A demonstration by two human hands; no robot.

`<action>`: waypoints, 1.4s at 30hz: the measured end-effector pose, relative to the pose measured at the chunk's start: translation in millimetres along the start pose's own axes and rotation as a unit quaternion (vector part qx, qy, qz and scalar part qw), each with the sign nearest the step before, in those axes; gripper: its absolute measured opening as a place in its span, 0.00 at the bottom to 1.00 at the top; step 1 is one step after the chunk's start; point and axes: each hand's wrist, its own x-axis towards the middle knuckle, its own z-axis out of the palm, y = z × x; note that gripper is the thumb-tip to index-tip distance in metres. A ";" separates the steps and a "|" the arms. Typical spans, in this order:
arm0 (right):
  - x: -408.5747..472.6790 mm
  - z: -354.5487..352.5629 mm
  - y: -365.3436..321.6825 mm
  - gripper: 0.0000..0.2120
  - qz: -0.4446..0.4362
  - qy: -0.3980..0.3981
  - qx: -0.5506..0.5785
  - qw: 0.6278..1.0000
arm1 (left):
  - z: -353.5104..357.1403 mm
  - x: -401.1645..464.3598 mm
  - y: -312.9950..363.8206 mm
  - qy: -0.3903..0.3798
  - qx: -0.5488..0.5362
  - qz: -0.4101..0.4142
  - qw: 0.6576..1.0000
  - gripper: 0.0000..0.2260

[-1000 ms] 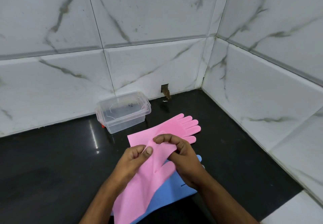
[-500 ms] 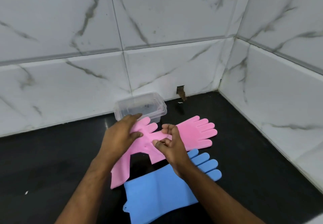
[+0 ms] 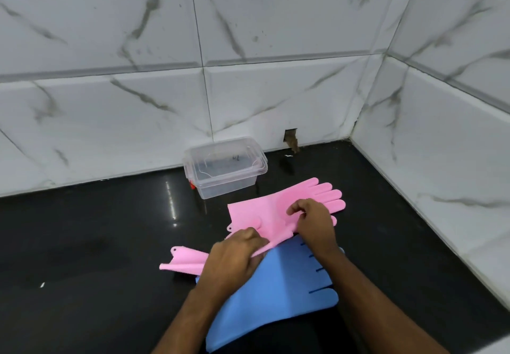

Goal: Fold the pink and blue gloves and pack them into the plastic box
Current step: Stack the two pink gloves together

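One pink glove (image 3: pixel 320 195) lies flat on the black counter (image 3: pixel 96 243), fingers pointing right, just in front of the clear plastic box (image 3: pixel 225 167), whose lid is on. A second pink glove (image 3: pixel 185 262) is pinched in my left hand (image 3: pixel 234 259), its cuff sticking out to the left and its other end reaching up over the flat pink one. My right hand (image 3: pixel 313 221) rests curled on the pink gloves and seems to pinch them. The blue glove (image 3: pixel 276 293) lies flat under both forearms, fingers to the right.
White marble-tiled walls (image 3: pixel 248 91) close the counter at the back and on the right, meeting in a corner. A small hole (image 3: pixel 291 138) is in the back wall near the box. A white speck (image 3: pixel 42 285) lies on the counter at the left.
My left hand has pulled back from near the box toward me, dragging the second pink glove so its cuff now points left. My right hand has shifted onto the flat pink glove.
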 end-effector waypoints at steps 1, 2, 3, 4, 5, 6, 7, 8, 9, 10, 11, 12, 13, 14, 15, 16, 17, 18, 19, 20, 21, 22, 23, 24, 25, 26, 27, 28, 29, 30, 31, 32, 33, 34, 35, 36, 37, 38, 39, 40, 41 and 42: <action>4.1 -4.2 7.6 0.16 0.016 0.020 -0.084 0.996 | 4.3 2.1 3.1 -0.015 0.019 0.011 1.000 0.15; 7.9 -8.1 15.4 0.15 0.036 0.027 -0.169 0.985 | 8.8 4.7 5.7 -0.029 0.040 0.026 0.998 0.16; 12.2 -11.1 21.7 0.21 0.072 0.020 -0.231 0.970 | 12.6 7.2 7.8 -0.041 0.057 0.037 0.997 0.17; 17.1 -13.6 27.6 0.30 0.109 0.002 -0.258 0.960 | 15.1 9.3 9.4 -0.050 0.067 0.045 0.995 0.17; 21.5 -16.3 30.8 0.37 0.141 -0.015 -0.251 0.958 | 16.9 11.1 10.4 -0.057 0.067 0.048 0.995 0.17; 25.9 -16.6 33.5 0.41 0.162 -0.020 -0.223 0.961 | 18.4 12.2 10.0 -0.063 0.063 0.049 0.995 0.17; 30.4 -16.3 35.0 0.43 0.175 -0.020 -0.192 0.965 | 19.3 13.0 9.5 -0.068 0.055 0.047 0.995 0.17; 34.2 -15.6 36.2 0.43 0.183 -0.019 -0.170 0.968 | 19.8 13.3 8.7 -0.068 0.048 0.046 0.995 0.17; 37.7 -14.7 36.8 0.41 0.185 -0.022 -0.158 0.970 | 20.4 12.9 7.3 -0.067 0.037 0.048 0.996 0.17; 40.4 -14.3 36.9 0.38 0.185 -0.029 -0.151 0.971 | 21.7 13.5 5.1 -0.066 0.026 0.052 0.996 0.17; 42.8 -14.3 37.5 0.34 0.181 -0.037 -0.146 0.972 | 22.7 13.8 3.4 -0.068 0.016 0.053 0.996 0.17; 44.6 -15.1 38.4 0.30 0.175 -0.041 -0.146 0.973 | 23.6 14.2 2.2 -0.069 0.010 0.052 0.996 0.18; 46.2 -16.2 38.6 0.28 0.169 -0.042 -0.156 0.972 | 24.3 14.0 1.5 -0.070 0.004 0.049 0.996 0.20; 47.5 -17.8 38.5 0.26 0.166 -0.041 -0.170 0.970 | 25.0 14.4 0.7 -0.071 -0.005 0.054 0.996 0.23; 48.6 -19.2 38.4 0.25 0.168 -0.042 -0.180 0.968 | 25.3 15.2 -0.3 -0.078 -0.011 0.058 0.995 0.26; 49.1 -19.9 37.8 0.23 0.170 -0.045 -0.183 0.967 | 26.3 15.6 -1.5 -0.090 -0.011 0.061 0.994 0.29; 49.0 -20.3 37.6 0.23 0.171 -0.048 -0.181 0.967 | 27.9 15.0 -3.0 -0.095 -0.008 0.066 0.993 0.31; 48.2 -19.9 37.2 0.22 0.171 -0.046 -0.175 0.969 | 28.5 13.9 -4.3 -0.096 -0.008 0.063 0.993 0.31; 47.0 -19.0 36.3 0.22 0.170 -0.038 -0.171 0.970 | 28.1 12.2 -3.9 -0.088 -0.015 0.056 0.994 0.31; 44.4 -18.4 34.2 0.21 0.167 -0.026 -0.178 0.969 | 25.6 10.6 -2.7 -0.078 -0.017 0.049 0.996 0.30; 41.2 -18.7 30.5 0.21 0.155 -0.011 -0.199 0.968 | 23.2 8.0 -0.9 -0.050 -0.014 0.053 0.997 0.28; 37.1 -19.9 26.4 0.20 0.127 0.011 -0.220 0.967 | 20.4 6.4 1.8 -0.017 -0.014 0.058 0.998 0.27; 33.1 -20.7 22.2 0.18 0.077 0.032 -0.221 0.972 | 19.8 4.4 2.3 0.010 -0.007 0.065 0.998 0.25; 28.5 -22.3 18.6 0.15 0.014 0.028 -0.178 0.984 | 16.6 3.9 4.0 0.037 0.025 0.057 0.997 0.23; 24.3 -24.4 15.9 0.12 -0.046 -0.015 -0.090 0.995 | 11.0 5.9 5.5 0.030 0.031 0.034 0.998 0.20; 19.1 -27.0 13.5 0.11 -0.084 -0.096 0.013 0.992 | 4.1 9.5 7.8 0.029 0.044 0.013 0.999 0.18; 11.1 -30.7 10.7 0.11 -0.103 -0.203 0.101 0.968 | 1.6 12.4 5.0 0.023 0.034 -0.011 0.999 0.17; 2.3 -33.5 8.4 0.12 -0.112 -0.298 0.165 0.934 | -1.0 16.1 1.6 0.018 0.031 -0.022 0.999 0.17; -6.2 -33.8 8.0 0.17 -0.114 -0.362 0.201 0.903 | -5.6 19.7 -1.1 0.015 0.030 -0.024 0.999 0.16; -13.0 -31.8 9.0 0.23 -0.118 -0.394 0.212 0.886 | -11.4 24.6 -2.5 0.015 0.017 -0.029 0.999 0.15; -17.4 -28.1 10.3 0.29 -0.126 -0.396 0.206 0.886 | -15.6 28.4 -3.4 0.020 0.001 -0.030 0.999 0.13; -20.5 -22.9 11.3 0.32 -0.134 -0.374 0.197 0.896 | -20.4 32.3 -3.5 0.012 -0.011 -0.034 0.999 0.11; -21.5 -18.2 10.3 0.32 -0.139 -0.336 0.189 0.912 | -23.7 36.4 -4.2 0.003 -0.013 -0.035 0.999 0.10; -20.4 -15.1 8.8 0.26 -0.141 -0.286 0.188 0.929 | -26.7 40.9 -3.7 -0.007 -0.005 -0.035 0.999 0.09; -17.7 -13.6 6.1 0.18 -0.140 -0.232 0.195 0.943 | -28.0 45.5 -3.0 -0.007 -0.001 -0.032 0.999 0.09; -14.2 -12.5 4.3 0.10 -0.138 -0.181 0.207 0.951 | -30.4 49.5 0.0 0.000 -0.006 -0.028 1.000 0.08; -10.1 -13.3 3.4 0.06 -0.138 -0.141 0.217 0.956 | -32.3 52.9 2.9 0.008 -0.028 -0.029 0.999 0.08; -5.6 -15.3 1.7 0.05 -0.139 -0.110 0.221 0.959 | -33.6 55.5 3.7 0.013 -0.058 -0.035 0.998 0.08; -1.0 -19.3 -1.7 0.06 -0.138 -0.090 0.221 0.961 | -35.3 56.3 2.2 0.012 -0.082 -0.048 0.995 0.10; 4.1 -24.2 -5.4 0.07 -0.134 -0.076 0.223 0.963 | -37.9 55.6 -1.6 0.001 -0.092 -0.070 0.993 0.13; 8.9 -30.0 -8.5 0.07 -0.125 -0.064 0.230 0.963 | -40.0 53.4 -8.7 -0.022 -0.084 -0.098 0.991 0.15; 14.3 -37.0 -11.3 0.07 -0.116 -0.044 0.237 0.963 | -41.8 51.3 -17.6 -0.046 -0.070 -0.126 0.988 0.15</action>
